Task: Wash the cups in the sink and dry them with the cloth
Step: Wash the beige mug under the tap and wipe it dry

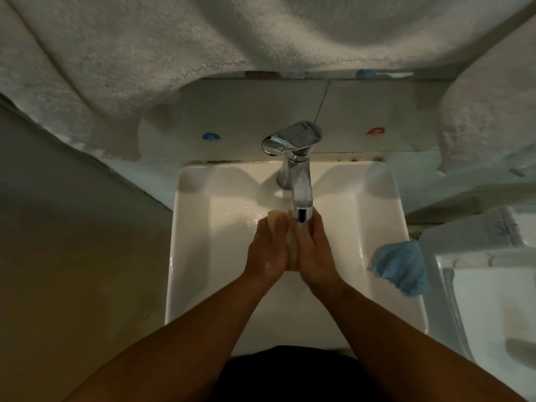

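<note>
Both my hands meet in the white sink [191,256], right under the chrome tap's [300,195] spout. Between them is a pale yellowish cup [291,255], mostly hidden; only a strip of it and a rounded bit at the top left show. My left hand [268,248] wraps its left side and my right hand [317,249] covers its right side. Water glistens on the basin floor left of the hands. A blue cloth [398,265] lies crumpled on the sink's right rim.
White towels [145,53] hang across the top and at the right. A blue sticker [211,136] and a red sticker [375,131] sit on the wall behind the tap. A white fixture [493,300] stands to the right of the sink.
</note>
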Motion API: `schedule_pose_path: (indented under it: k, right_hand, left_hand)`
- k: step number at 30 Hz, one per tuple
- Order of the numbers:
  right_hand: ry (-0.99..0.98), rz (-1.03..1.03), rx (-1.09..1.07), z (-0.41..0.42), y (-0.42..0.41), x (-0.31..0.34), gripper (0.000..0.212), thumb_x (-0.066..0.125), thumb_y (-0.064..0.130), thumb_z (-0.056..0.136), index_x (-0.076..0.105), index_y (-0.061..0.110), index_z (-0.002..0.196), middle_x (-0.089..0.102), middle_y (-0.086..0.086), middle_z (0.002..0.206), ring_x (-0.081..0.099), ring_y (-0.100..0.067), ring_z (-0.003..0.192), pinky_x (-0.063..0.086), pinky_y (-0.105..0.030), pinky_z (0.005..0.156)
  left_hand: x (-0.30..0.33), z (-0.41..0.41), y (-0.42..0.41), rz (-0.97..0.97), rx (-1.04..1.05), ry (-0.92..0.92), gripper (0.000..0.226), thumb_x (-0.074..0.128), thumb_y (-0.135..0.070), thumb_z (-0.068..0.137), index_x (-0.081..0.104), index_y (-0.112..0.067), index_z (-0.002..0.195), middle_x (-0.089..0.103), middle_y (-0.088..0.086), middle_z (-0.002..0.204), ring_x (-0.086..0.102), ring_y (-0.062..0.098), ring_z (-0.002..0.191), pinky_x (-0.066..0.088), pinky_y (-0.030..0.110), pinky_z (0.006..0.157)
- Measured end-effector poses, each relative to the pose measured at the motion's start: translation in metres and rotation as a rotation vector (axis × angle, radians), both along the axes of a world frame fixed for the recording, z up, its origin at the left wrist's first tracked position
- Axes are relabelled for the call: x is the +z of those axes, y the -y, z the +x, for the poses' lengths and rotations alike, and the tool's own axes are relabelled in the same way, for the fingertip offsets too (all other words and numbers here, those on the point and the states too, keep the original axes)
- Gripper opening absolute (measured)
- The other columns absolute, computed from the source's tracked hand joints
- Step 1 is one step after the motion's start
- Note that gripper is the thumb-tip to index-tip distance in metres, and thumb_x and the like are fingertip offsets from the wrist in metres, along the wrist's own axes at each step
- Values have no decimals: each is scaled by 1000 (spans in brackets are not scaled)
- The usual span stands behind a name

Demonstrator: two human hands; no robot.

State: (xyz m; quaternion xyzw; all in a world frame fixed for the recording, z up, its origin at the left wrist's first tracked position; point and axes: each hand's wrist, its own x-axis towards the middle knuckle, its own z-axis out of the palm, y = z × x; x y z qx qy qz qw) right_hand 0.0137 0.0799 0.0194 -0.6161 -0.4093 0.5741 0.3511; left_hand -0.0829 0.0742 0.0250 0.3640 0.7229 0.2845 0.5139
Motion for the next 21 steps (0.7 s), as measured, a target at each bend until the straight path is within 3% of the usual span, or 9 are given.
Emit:
schedule_pose_path:
  k: [2,4,7,9,12,14,16,18,21]
  right_hand:
    - [39,-145,-62,-1,-8,3,32,38,46,106,54,32,129,64,0,126,62,-16,110,54,-43,97]
    - [105,-221,-108,-3,-12,3,35,35,51,105,60,30,120,66,0,117,63,-19,105,52,-48,100]
    - [277,-129,-103,-5,-8,6,40,33,55,104,63,28,109,69,1,104,66,-19,97,54,-48,94]
    - [315,-32,-78,-4,-1,8,30,36,49,105,59,31,97,68,7,93,66,-12,88,55,-41,86]
    - [133,51,-35,-4,8,10,20,38,46,106,56,38,101,69,12,95,68,-4,88,55,-27,79]
    - [60,36,-2,-4,9,7,19,37,46,106,54,37,110,68,11,102,67,-2,91,54,-24,79]
    - [73,-44,-29,-5,5,2,23,40,48,105,56,34,112,69,9,103,68,-6,91,57,-32,83]
    - [141,-158,-92,-4,-4,-1,30,37,52,103,62,33,102,70,4,101,68,-16,94,56,-48,91]
    - [99,-295,-129,-2,-12,4,41,32,61,102,63,36,96,69,0,108,65,-21,101,51,-49,99]
  left_hand:
    - [2,2,7,77,-28,15,53,32,-69,98,45,-32,134,62,-4,119,63,15,104,53,38,92]
    - [-1,3,11,153,-66,34,51,35,-70,97,41,-36,134,61,-8,120,62,10,107,53,37,94]
    - [-2,2,7,129,-49,56,53,41,-70,95,43,-34,134,63,-5,119,63,11,104,56,40,92]
    - [-2,-1,0,9,55,123,51,43,-69,95,55,-32,127,68,-3,116,65,15,102,56,43,93]
    - [5,-3,-8,-100,129,184,74,35,-89,77,68,-34,115,71,-3,113,67,19,104,53,46,98]
    - [7,-2,-8,-81,87,89,92,19,-96,70,68,-31,113,71,-1,112,66,21,104,51,43,97]
    - [6,2,-2,-35,26,-11,93,12,-93,78,63,-25,116,68,-1,108,65,19,99,51,32,84]
    - [6,7,7,-7,-13,-41,76,20,-76,90,52,-19,128,65,1,114,63,18,99,48,27,77]
    - [2,7,19,65,-76,36,64,32,-66,95,39,-22,141,60,2,128,61,17,111,51,34,94]
